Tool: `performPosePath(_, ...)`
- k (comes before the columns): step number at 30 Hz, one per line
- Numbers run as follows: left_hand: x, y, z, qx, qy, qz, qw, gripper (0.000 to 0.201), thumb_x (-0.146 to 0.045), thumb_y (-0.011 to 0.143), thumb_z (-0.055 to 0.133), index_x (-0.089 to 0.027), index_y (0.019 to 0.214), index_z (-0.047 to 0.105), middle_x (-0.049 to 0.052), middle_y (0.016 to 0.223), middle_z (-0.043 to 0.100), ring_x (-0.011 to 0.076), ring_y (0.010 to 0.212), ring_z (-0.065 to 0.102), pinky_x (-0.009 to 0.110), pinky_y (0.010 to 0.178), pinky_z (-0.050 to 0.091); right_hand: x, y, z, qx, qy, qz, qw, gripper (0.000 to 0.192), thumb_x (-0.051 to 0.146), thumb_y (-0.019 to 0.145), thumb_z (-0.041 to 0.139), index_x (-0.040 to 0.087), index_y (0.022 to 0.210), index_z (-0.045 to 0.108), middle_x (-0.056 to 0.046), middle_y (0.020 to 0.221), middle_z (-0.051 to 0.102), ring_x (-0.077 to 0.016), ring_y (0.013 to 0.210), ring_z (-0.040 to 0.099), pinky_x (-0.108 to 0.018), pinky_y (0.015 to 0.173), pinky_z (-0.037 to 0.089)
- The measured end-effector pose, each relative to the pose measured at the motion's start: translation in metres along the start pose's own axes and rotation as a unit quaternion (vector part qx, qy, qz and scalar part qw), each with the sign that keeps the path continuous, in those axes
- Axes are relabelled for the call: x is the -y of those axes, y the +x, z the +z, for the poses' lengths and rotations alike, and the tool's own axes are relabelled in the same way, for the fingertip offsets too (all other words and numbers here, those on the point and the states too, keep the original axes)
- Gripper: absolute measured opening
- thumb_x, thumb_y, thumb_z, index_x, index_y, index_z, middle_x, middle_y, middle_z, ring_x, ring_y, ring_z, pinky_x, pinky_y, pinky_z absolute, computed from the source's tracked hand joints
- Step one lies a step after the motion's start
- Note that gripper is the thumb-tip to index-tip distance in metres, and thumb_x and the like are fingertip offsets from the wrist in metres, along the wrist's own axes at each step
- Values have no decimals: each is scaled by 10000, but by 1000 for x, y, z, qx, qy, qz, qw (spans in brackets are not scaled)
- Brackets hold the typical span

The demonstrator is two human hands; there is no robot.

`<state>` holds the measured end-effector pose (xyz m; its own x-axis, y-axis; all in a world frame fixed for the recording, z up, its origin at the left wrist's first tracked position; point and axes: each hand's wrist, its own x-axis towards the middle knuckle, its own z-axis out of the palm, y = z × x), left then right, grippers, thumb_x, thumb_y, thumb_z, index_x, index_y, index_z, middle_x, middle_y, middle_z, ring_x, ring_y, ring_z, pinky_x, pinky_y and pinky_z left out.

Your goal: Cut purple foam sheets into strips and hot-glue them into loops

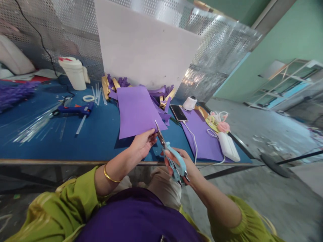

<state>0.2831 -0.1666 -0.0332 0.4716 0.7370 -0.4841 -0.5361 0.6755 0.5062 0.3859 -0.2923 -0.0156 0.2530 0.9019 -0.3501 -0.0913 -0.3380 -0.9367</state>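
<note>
A purple sheet of paper [136, 109] is held up over the front part of the table, its lower edge pinched by my left hand [142, 144]. That hand's fingers are closed on the paper near its lower right corner. My right hand [180, 161] is wrapped round the light blue handles of the scissors [174, 156]. The metal blades point up and away, right beside my left fingertips at the paper's lower right edge. Whether the blades have the paper between them I cannot tell. Behind the sheet lie purple paper strips [165, 117].
On the blue table [101, 144], a glue gun [74, 109], glue sticks [97, 94], a tape roll [88, 98] and a white cup [74, 72] stand left. At right are a phone [178, 112], more purple paper [202, 141], a white cable [193, 136] and a white power bank [228, 147].
</note>
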Motion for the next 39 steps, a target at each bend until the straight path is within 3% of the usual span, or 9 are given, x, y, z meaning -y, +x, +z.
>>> performPosePath(10, -2, -3, 3, -6, 9, 5, 1000, 193, -17, 909, 567, -106, 751, 635, 20, 632, 623, 90, 582, 585, 218, 576, 452, 2, -2, 2, 13, -23, 1, 1000, 556, 673, 631, 789, 174, 621, 545, 26, 431, 538, -83, 326, 473, -179, 315, 332)
performPosePath(20, -2, -1, 4, -22, 23, 7, 999, 211, -25, 916, 567, -108, 729, 620, 11, 621, 608, 81, 584, 576, 214, 585, 459, -1, 1, -1, 15, -5, 16, 1000, 504, 553, 577, 860, 177, 680, 541, 50, 527, 576, -73, 336, 490, -179, 311, 366)
performPosePath(29, 0, -1, 4, -29, 34, 12, 999, 229, -30, 908, 566, -112, 700, 609, 9, 609, 596, 78, 578, 552, 215, 577, 445, 3, -3, 3, 24, 13, 19, 999, 533, 605, 583, 849, 175, 675, 547, 44, 524, 574, -73, 345, 499, -175, 317, 383)
performPosePath(39, 0, -1, 3, -12, 52, 9, 999, 270, -21, 888, 563, -111, 635, 597, -1, 554, 563, 79, 536, 525, 223, 567, 432, 7, 13, 5, 40, 21, 11, 999, 548, 636, 585, 843, 170, 686, 574, 25, 524, 595, -100, 360, 531, -192, 315, 403)
